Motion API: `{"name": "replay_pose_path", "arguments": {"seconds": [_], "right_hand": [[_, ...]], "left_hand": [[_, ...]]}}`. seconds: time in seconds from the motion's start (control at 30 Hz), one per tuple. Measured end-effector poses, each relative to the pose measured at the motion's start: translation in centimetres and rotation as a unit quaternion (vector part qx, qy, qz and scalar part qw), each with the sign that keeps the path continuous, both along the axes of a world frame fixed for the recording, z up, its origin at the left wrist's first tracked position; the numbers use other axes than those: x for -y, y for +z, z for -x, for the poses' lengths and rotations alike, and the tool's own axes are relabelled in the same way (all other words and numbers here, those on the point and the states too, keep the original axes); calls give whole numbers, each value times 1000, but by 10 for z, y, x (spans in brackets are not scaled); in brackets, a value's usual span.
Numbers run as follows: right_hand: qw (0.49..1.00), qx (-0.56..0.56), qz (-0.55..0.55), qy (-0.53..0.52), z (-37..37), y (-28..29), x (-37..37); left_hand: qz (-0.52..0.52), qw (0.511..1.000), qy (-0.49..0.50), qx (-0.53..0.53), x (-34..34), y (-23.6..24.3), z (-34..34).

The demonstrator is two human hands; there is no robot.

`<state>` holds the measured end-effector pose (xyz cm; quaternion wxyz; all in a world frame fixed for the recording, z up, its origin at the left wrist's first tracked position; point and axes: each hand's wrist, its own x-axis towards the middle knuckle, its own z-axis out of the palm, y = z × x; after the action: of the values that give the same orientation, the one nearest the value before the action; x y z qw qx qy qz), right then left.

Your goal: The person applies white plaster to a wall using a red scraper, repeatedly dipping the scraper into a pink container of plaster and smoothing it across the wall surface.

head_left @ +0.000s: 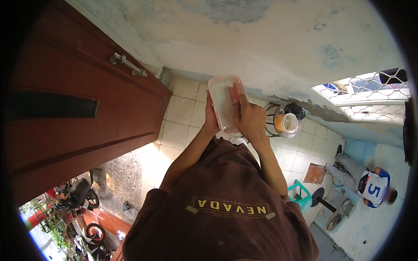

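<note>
A translucent, pink-rimmed rectangular plastic tub (223,115) is held up in front of me, its open top facing me. Whitish stuff coats its inside. My left hand (211,118) grips the tub's left side, fingers along the outer wall. My right hand (251,118) reaches over the right side, closed on a flat reddish piece (235,92) that lies against the inside of the tub. Much of that piece is hidden by my fingers, and I cannot make out its exact kind.
Ahead rises a patchy plastered wall (261,52); a brown door (87,69) stands at left. A round stool (271,122) on the right bears an orange-and-white bucket (287,123). Farther right are a green plastic stool (300,195) and a person (372,185). Motorbikes (80,193) stand outside at lower left.
</note>
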<state>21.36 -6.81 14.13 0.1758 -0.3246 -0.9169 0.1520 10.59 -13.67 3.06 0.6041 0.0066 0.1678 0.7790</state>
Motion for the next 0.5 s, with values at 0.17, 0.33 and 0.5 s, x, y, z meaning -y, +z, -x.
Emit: {"name": "replay_pose_path", "arguments": {"seconds": [0.17,0.33,0.5], "right_hand": [[1000,-19,-6,-10,-6,1,1],[1000,11,-13,-10,-11,5,-4],[999,32,-1,6,-14,6,-6]], "left_hand": [[-9,1000,-9,-22,-2,-6,3],[-52,998,-28,19,-1,-1,-2],[-39,999,-23,9,-1,-5,-5]]}}
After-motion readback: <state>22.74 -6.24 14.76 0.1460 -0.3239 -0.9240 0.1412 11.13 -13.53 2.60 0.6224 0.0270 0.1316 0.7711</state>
